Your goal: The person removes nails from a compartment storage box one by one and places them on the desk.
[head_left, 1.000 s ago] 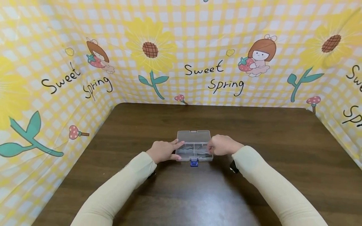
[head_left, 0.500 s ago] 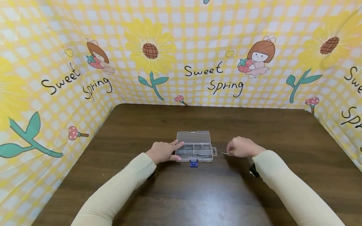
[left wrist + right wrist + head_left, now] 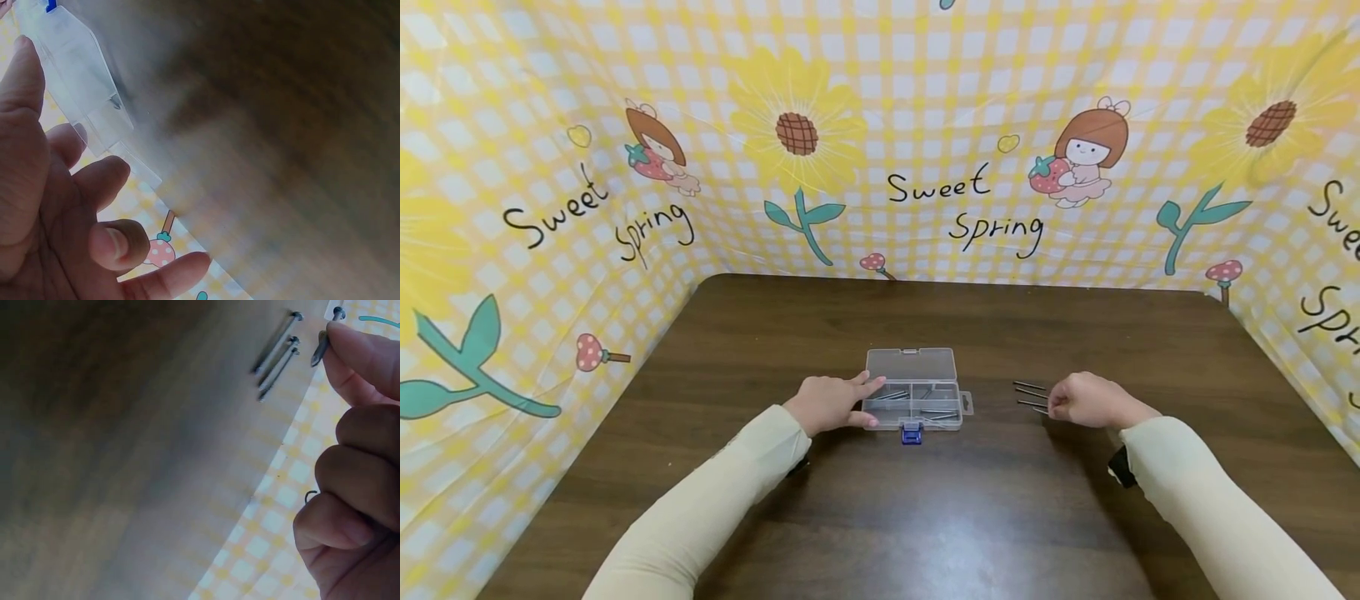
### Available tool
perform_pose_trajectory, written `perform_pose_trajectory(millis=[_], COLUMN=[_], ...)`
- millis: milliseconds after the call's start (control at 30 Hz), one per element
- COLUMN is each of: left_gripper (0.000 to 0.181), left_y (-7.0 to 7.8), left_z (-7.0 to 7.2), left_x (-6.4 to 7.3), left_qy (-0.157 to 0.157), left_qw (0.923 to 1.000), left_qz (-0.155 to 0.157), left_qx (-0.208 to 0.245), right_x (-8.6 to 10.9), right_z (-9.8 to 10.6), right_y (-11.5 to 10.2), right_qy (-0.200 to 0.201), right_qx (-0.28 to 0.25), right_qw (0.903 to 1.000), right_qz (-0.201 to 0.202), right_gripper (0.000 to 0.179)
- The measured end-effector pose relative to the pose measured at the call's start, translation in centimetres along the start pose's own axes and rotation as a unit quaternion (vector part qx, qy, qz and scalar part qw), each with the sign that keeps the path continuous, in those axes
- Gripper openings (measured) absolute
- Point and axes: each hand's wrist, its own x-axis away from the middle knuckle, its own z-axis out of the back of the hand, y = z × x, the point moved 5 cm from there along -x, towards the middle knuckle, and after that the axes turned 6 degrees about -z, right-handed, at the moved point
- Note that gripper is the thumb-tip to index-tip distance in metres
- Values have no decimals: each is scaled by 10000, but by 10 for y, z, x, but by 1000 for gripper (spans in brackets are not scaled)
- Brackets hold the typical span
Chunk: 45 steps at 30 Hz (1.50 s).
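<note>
A clear plastic compartment box [image 3: 913,407] stands with its lid [image 3: 910,364] raised at the back and a blue latch [image 3: 912,433] hanging in front. Several nails [image 3: 937,417] lie inside it. My left hand [image 3: 829,402] rests at the box's left end, thumb and index finger extended against it; in the left wrist view the other fingers are loosely bent. My right hand [image 3: 1088,398], right of the box, pinches a nail [image 3: 323,345] between thumb and index finger. Three more nails [image 3: 278,345] lie side by side on the table beside those fingertips.
The brown wooden table [image 3: 820,321] is enclosed at the back and sides by a yellow checked cloth [image 3: 917,100] with flowers and lettering. A clear hanging tab [image 3: 967,403] sticks out from the box's right end.
My right hand has left the box and moved right with a nail, arriving at the three nails on the table. The left hand keeps its place at the box.
</note>
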Motion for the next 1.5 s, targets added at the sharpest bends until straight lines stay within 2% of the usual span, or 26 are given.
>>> perform_pose_trajectory(millis=[167,500,733,933,1233,1500], left_gripper=[76,75,75,75,74,75], left_y=[-2,-4,-2,-2,-1,-2], left_z=[-2,-3,-3,-3,-4,-3], left_x=[0,1,2,3,3,3], left_qy=[-18,-3,69,56,124,142], left_qw=[10000,9999,9999,9999,9997,9998], left_qz=[29,83,22,104,74,102], left_qx=[-9,85,128,47,176,-118], right_x=[-1,-7,-9,-9,-11,-15], right_z=[-5,-8,-10,-10,-11,-13], right_y=[3,-5,-3,-4,1,2], right_qy=[109,232,224,225,153,241], right_qx=[-48,452,572,641,785,1049], right_qw=[9997,9987,9980,9973,9964,9933], right_qz=[225,-45,-170,-293,-290,-420], right_gripper=[16,15,13,11,12,15])
